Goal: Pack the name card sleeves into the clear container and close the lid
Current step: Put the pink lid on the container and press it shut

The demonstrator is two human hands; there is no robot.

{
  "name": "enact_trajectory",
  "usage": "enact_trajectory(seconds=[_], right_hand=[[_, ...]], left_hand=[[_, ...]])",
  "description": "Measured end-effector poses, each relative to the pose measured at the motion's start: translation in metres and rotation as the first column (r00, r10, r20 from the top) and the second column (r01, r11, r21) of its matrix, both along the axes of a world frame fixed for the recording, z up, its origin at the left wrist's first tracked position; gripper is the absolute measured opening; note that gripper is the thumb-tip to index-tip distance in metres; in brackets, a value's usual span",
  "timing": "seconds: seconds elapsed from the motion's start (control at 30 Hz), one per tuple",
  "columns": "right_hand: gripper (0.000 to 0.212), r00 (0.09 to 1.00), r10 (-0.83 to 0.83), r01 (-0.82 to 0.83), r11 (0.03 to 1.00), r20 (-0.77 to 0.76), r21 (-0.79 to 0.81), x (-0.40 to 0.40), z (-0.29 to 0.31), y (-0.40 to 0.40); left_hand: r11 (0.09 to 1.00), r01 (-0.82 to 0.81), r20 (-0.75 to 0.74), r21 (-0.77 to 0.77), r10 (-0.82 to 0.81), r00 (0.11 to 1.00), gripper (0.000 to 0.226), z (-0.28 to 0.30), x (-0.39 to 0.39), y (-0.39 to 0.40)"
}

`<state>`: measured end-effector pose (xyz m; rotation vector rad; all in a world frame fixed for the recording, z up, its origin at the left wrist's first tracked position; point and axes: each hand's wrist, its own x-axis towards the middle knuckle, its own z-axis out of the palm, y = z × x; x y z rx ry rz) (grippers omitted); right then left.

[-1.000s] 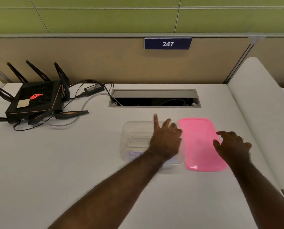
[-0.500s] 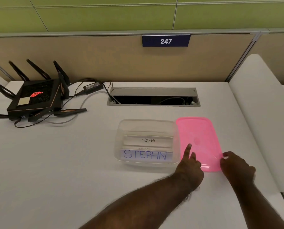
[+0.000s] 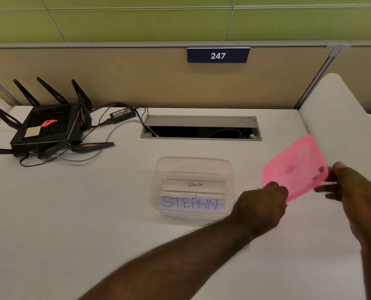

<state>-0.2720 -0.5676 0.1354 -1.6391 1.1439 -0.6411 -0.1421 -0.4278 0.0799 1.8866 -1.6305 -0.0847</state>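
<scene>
The clear container stands open on the white desk, mid-frame. Inside lie name card sleeves; the front one reads "STEPHN", the one behind reads "PANDA". The pink translucent lid is lifted off the desk to the right of the container and tilted. My left hand grips the lid's near left corner. My right hand pinches the lid's right edge; its fingertips show through the plastic.
A black router with several antennas and a tangle of cables sits at the back left. An open cable slot lies behind the container. A beige partition with a "247" sign closes the back. A white panel rises at right.
My left hand left the container and went to the lid. Both hands took hold of the pink lid and raised it off the desk, tilted, to the right.
</scene>
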Motion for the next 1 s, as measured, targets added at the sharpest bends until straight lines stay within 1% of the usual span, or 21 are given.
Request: enact_trajectory(seconds=[0.03,0.07,0.1,0.13,0.17,0.2,0.27,0.3,0.33,0.37,0.4,0.43,0.5,0.57,0.63,0.7,0.73,0.77,0.8,0.87,1.0], right_hand=[[0.045,0.998,0.027,-0.027,1.0,0.059,0.002,0.006,0.007,0.004],[0.047,0.995,0.041,-0.039,0.999,0.091,-0.021,0.013,0.011,0.008],[0.044,0.996,0.021,-0.016,0.998,0.082,-0.054,0.02,0.009,0.009],[0.042,0.998,-0.034,0.038,0.995,0.044,-0.089,0.027,0.004,0.009],[0.045,0.995,-0.095,0.094,0.99,-0.006,-0.108,0.033,-0.004,0.008],[0.051,0.99,-0.134,0.129,0.987,-0.043,-0.098,0.039,-0.011,0.007],[0.072,0.991,-0.111,0.109,0.994,-0.07,-0.025,0.049,-0.023,0.012],[0.083,0.993,-0.084,0.085,0.996,-0.08,0.01,0.052,-0.03,0.014],[0.091,0.993,-0.057,0.061,0.998,-0.107,0.03,0.055,-0.038,0.015],[0.092,0.991,-0.024,0.029,0.999,-0.131,0.04,0.059,-0.045,0.018],[0.085,0.989,0.017,-0.01,0.999,-0.149,0.043,0.065,-0.048,0.024],[0.073,0.986,0.054,-0.048,0.998,-0.159,0.041,0.072,-0.049,0.031],[0.054,0.983,0.084,-0.077,0.996,-0.162,0.052,0.086,-0.055,0.044],[0.046,0.973,0.124,-0.115,0.992,-0.194,0.056,0.096,-0.061,0.056],[0.049,0.951,0.159,-0.157,0.987,-0.263,0.029,0.105,-0.067,0.067],[0.062,0.928,0.189,-0.197,0.98,-0.32,0.007,0.115,-0.072,0.075],[0.063,0.916,0.204,-0.218,0.976,-0.344,0.0,0.12,-0.074,0.079],[0.06,0.904,0.217,-0.234,0.972,-0.368,-0.004,0.125,-0.075,0.082],[0.057,0.892,0.222,-0.243,0.97,-0.394,-0.004,0.129,-0.078,0.083],[0.058,0.878,0.219,-0.243,0.97,-0.426,-0.004,0.135,-0.083,0.085],[0.063,0.869,0.197,-0.224,0.975,-0.455,-0.006,0.141,-0.083,0.089]], left_hand=[[0.999,-0.05,-0.123,-0.012,0.048,0.991,0.012,0.013,0.004,0.004],[0.995,-0.103,-0.245,0.005,0.101,0.964,0.01,0.022,0.012,0.008],[0.989,-0.147,-0.35,0.028,0.147,0.925,0.008,0.031,0.02,0.012],[0.982,-0.182,-0.448,0.049,0.185,0.875,0.006,0.038,0.031,0.016],[0.977,-0.206,-0.56,0.061,0.204,0.803,0.005,0.043,0.042,0.022],[0.973,-0.221,-0.68,0.073,0.211,0.703,0.008,0.047,0.053,0.028],[0.966,-0.233,-0.862,0.11,0.209,0.461,0.013,0.05,0.076,0.047],[0.965,-0.227,-0.908,0.133,0.21,0.362,0.011,0.051,0.087,0.059],[0.964,-0.219,-0.933,0.154,0.215,0.289,0.007,0.051,0.098,0.072],[0.962,-0.213,-0.946,0.172,0.221,0.235,0.006,0.05,0.108,0.086],[0.957,-0.216,-0.95,0.194,0.238,0.2,0.009,0.045,0.117,0.098],[0.946,-0.234,-0.944,0.226,0.272,0.185,0.012,0.04,0.124,0.111],[0.889,-0.33,-0.896,0.318,0.395,0.201,0.016,0.027,0.135,0.133],[0.799,-0.46,-0.821,0.387,0.526,0.223,0.016,0.015,0.143,0.15],[0.734,-0.54,-0.758,0.413,0.605,0.243,0.016,0.005,0.147,0.164],[0.689,-0.577,-0.701,0.439,0.664,0.26,0.017,-0.003,0.15,0.175],[0.671,-0.591,-0.671,0.448,0.689,0.273,0.018,-0.008,0.151,0.178],[0.654,-0.603,-0.635,0.456,0.714,0.295,0.018,-0.011,0.151,0.181],[0.64,-0.619,-0.599,0.456,0.735,0.318,0.019,-0.015,0.152,0.182],[0.616,-0.646,-0.54,0.451,0.764,0.352,0.022,-0.018,0.153,0.183],[0.606,-0.651,-0.535,0.457,0.772,0.343,0.026,-0.019,0.158,0.18]])
